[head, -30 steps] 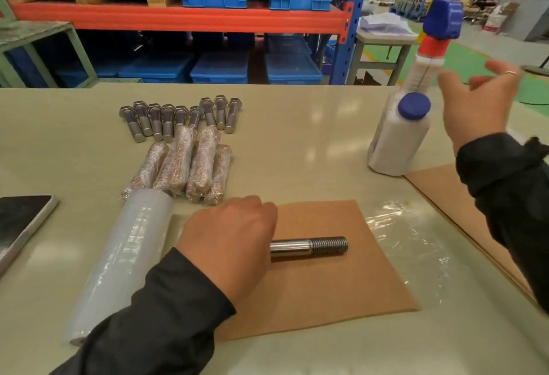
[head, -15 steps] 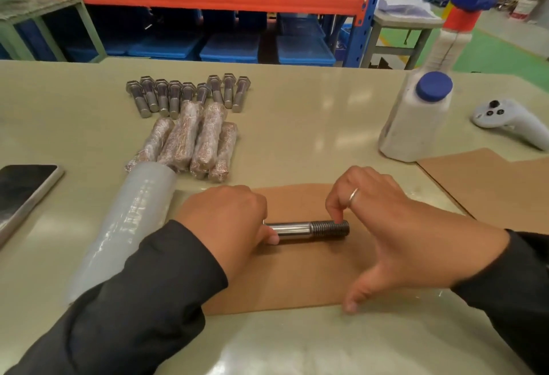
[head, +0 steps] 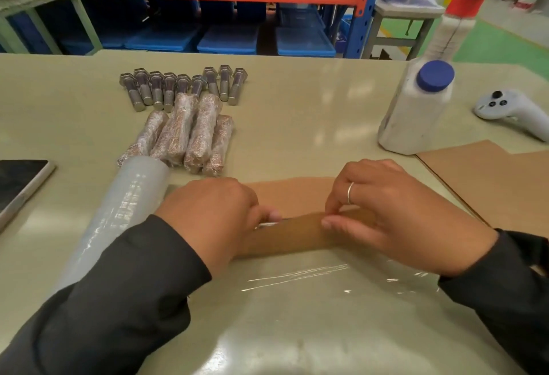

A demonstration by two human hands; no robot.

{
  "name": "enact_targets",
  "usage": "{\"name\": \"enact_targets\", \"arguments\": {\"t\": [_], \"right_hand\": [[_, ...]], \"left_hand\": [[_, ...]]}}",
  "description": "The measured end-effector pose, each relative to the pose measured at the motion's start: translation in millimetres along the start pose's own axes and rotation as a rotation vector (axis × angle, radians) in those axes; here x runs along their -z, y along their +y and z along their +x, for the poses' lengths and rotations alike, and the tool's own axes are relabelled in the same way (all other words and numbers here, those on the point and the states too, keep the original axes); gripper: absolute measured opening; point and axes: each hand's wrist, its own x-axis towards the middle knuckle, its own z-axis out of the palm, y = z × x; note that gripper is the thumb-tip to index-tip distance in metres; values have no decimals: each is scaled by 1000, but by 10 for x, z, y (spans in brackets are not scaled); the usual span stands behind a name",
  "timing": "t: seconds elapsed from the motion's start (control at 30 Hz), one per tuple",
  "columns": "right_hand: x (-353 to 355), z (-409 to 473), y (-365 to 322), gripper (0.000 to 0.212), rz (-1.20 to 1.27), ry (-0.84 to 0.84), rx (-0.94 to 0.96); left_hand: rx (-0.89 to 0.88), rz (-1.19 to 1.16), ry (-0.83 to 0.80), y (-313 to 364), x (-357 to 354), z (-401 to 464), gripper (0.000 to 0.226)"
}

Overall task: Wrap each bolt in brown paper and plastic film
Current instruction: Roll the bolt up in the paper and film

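Near the front edge of the counter point(head: 297, 113), both hands were rolling the brown paper point(head: 291, 235) over one bolt point(head: 269, 224); only a sliver of metal showed by the left fingers. Left hand point(head: 214, 214) curled in a grip on the head end of the roll, right hand point(head: 395, 214) pinched the folded paper edge at the other end. Plastic film point(head: 312, 279) lay flat under and in front of the paper, fed from the film roll point(head: 118, 217) toward the left edge. Four wrapped bolts point(head: 184, 134) and a row of bare bolts point(head: 181, 85) sat further back, a white bottle point(head: 416, 113) toward the right edge. Judged: bolt heavy, stiff, smooth, likely to roll; paper creases but holds; film thin, clingy, wrinkles easily. Best held at both ends, pressing down while rolling.
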Motion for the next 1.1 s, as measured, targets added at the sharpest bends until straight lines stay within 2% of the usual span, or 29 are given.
{"name": "enact_targets", "arguments": {"t": [0.07,0.13,0.2,0.33,0.43,0.53,0.63,0.77,0.83,0.93,1.03,1.1], "right_hand": [[-30,30,14,13,22,69,-47],[-77,61,27,10,49,100,-94],[-134,93,49,13,51,91,-130],[-240,147,117,12,138,64,-200],[-290,169,130,9,273,38,-244],[-304,186,134,21,327,-3,-231],[-296,204,137,16,274,-58,-206],[-285,206,139,17,249,-87,-189],[-293,211,147,16,245,-88,-188],[-301,220,174,16,229,-97,-196],[-312,228,194,15,214,-107,-197],[-314,227,213,13,204,-96,-210]], "left_hand": [[31,-85,81,4,41,-47,73],[47,-143,142,5,45,-71,79],[29,-128,156,7,23,-72,71],[14,-93,143,-8,-56,-43,34],[21,-125,153,-3,-98,-22,28],[17,-173,180,-6,-103,-17,25],[-156,-72,284,34,-83,-14,13],[-306,59,400,99,-155,-52,16],[-313,121,405,120,-207,-88,15],[-278,182,382,125,-231,-105,32],[-313,180,365,111,-225,-93,15],[-318,190,331,107,-236,-82,23]]}}
